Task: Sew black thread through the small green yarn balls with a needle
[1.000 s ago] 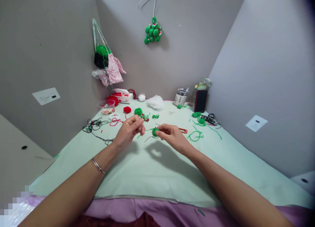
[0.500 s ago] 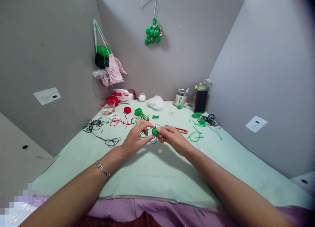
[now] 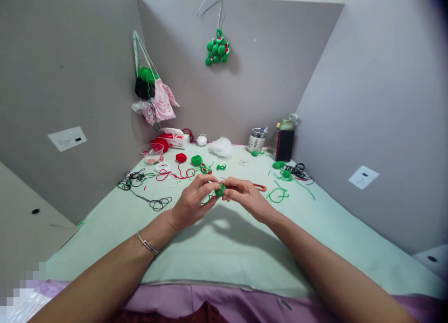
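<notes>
Green yarn forms the small round piece [image 3: 220, 190], located between both hands at centre, above the pale green cloth [image 3: 196, 262]. Left hand [image 3: 192, 199]: fingers and thumb narrowed on the left side of the piece; one second ago this hand stood clear of it. Right hand [image 3: 245, 197]: fingertips pinched on the right side, in contact as before. Result: the piece is now gripped from two sides instead of one, and the fingers cover part of its surface. By judgement, this hold is the steadier one and commits both hands to the same piece. Whether either hand also holds a tool cannot be told. Adjacent items: orange tool [image 3: 259, 187] just beyond the right hand; green yarn loop [image 3: 278, 195] farther right; black cord [image 3: 159, 203] left of the left hand; red yarn ball [image 3: 181, 157] farther back.
</notes>
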`<state>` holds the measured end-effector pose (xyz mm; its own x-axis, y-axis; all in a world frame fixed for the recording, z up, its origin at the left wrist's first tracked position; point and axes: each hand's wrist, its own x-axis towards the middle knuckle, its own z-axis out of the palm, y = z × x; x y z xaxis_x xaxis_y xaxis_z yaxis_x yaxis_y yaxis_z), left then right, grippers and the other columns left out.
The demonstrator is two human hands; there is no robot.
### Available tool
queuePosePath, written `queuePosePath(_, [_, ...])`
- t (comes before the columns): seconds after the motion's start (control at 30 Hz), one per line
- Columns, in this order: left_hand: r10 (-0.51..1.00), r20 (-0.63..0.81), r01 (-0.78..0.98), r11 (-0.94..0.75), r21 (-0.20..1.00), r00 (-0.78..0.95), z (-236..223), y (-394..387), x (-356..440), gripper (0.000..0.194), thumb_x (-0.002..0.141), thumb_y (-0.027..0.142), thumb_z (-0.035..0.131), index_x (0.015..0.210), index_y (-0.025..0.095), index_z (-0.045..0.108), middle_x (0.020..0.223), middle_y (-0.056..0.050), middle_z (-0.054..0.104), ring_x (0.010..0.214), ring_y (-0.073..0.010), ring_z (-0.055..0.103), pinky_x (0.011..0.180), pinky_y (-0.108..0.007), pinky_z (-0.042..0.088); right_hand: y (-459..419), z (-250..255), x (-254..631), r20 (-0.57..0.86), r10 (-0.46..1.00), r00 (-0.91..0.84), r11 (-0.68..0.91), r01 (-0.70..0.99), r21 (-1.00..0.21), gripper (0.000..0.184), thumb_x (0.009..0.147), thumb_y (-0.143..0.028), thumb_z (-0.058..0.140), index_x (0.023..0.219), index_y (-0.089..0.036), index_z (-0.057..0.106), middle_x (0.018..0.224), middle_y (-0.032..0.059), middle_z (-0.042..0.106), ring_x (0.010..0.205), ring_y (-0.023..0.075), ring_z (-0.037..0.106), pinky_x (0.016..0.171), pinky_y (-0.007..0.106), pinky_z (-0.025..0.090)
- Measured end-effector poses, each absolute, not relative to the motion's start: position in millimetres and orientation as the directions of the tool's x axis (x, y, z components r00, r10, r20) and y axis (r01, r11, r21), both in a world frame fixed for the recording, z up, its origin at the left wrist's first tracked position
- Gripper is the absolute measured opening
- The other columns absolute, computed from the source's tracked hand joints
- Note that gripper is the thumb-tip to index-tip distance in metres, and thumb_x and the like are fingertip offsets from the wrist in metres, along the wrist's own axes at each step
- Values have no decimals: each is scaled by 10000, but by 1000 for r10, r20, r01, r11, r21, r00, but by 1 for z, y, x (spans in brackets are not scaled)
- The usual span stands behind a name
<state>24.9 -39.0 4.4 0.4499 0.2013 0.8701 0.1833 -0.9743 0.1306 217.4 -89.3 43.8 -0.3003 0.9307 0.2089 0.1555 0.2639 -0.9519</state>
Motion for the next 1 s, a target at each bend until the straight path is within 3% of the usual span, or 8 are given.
queuePosePath(0.13, [286,847,216,-954,207,449,3,-36,23,332,851,93,624,1151,208,542,1173,-115,547,1068,-210,577,862,-339,535,-83,44,226,212,961,-180,236,125,-964,278,870,-345,621,1061,-164,713,848,32,638,778,140,579,763,298,467])
queuePosePath(0.3, [421,742,295,-905,306,522,-2,-24,18,277,857,131,604,1114,213,545,1274,-128,525,914,-172,587,781,-323,526,-79,60,250,341,934,111,346,-29,-938,318,826,-306,689,1121,-189,687,824,11,623,713,112,583,693,269,490])
queuePosePath(0.4, [528,668,341,-849,403,525,-5,-17,16,264,844,136,600,1090,211,540,1148,-92,592,824,-154,575,768,-319,505,-85,76,259,426,892,148,444,-115,-889,473,822,-254,713,1280,-250,595,810,-2,643,695,114,597,648,252,497])
queuePosePath(0.5, [673,604,325,-737,593,427,-6,-12,16,251,834,165,620,1070,205,541,982,-44,614,787,-145,585,776,-313,492,-95,87,261,419,908,32,416,-200,-887,296,842,-240,711,1130,-226,644,761,-1,660,626,97,599,579,220,489])
queuePosePath(0.57, [760,558,213,-637,741,333,-4,-10,17,286,822,194,648,1086,205,538,1010,-43,613,810,-140,600,791,-305,496,-101,87,259,365,916,-169,325,-223,-919,111,865,-246,694,952,-190,653,710,3,667,558,84,593,531,205,472])
queuePosePath(0.73, [868,422,-127,-403,906,263,5,-10,18,331,755,273,748,1033,178,597,1038,-45,630,809,-130,609,774,-286,505,-106,70,245,135,781,-610,92,-102,-991,113,895,-258,666,887,-158,614,660,27,692,507,105,617,484,208,454])
queuePosePath(0.83, [880,369,-227,-311,923,297,12,-15,18,361,734,291,779,1028,167,610,992,-33,644,834,-148,646,825,-316,511,-105,61,235,67,778,-624,69,-22,-997,152,883,-304,679,882,-159,634,729,40,702,553,105,610,520,224,455])
queuePosePath(1.0, [879,346,-280,-259,924,329,16,-23,21,382,732,286,796,1046,165,614,1000,-42,670,860,-171,680,863,-353,518,-104,57,221,247,868,-431,321,106,-941,174,839,-347,711,801,-177,704,892,48,649,728,121,547,615,251,426])
